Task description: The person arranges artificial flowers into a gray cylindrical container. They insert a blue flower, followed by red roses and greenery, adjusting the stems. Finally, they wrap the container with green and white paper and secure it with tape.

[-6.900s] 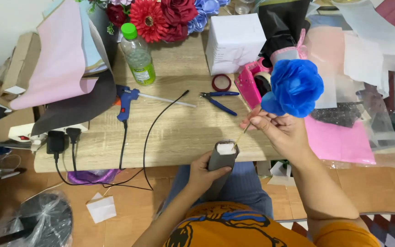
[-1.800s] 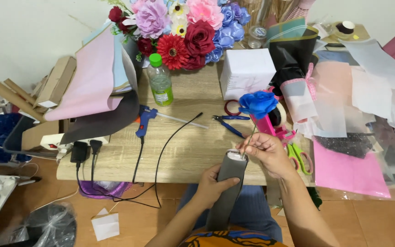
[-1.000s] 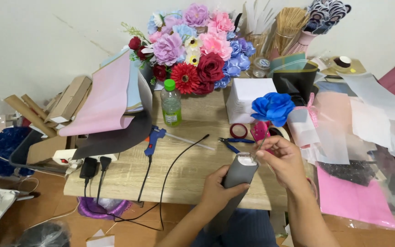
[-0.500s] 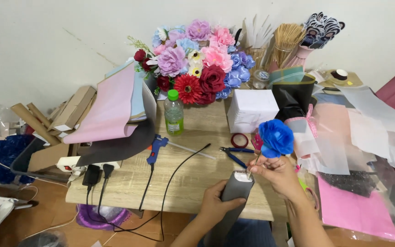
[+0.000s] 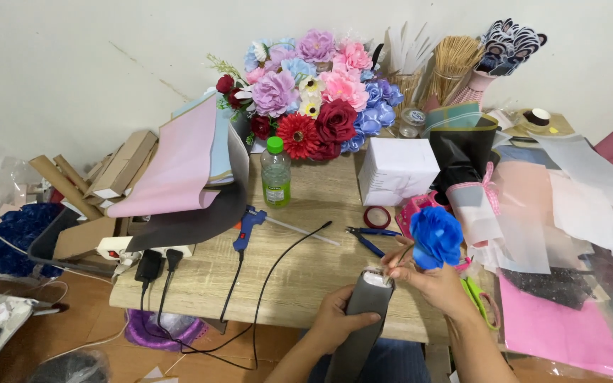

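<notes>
Blue paper flower [image 5: 435, 236]: fully formed, right hand [image 5: 431, 284] pinching its thin stem over the wooden surface [image 5: 299, 269]. Left hand [image 5: 338, 325] is gripping a dark grey wrap roll [image 5: 363, 323]; stem-wrapping is appearing barely begun. Glue gun [image 5: 248, 227] is lying unused.

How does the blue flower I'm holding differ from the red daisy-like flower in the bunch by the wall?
The blue flower is a single rose-like bloom with rolled petals, held on a thin stem by the right hand. The red daisy-like flower has flat, narrow petals around a dark centre and sits packed among other blooms in the bouquet behind the green-capped bottle. The blue flower is near the table's front edge; the red one is at the back. Both look artificial.
</notes>
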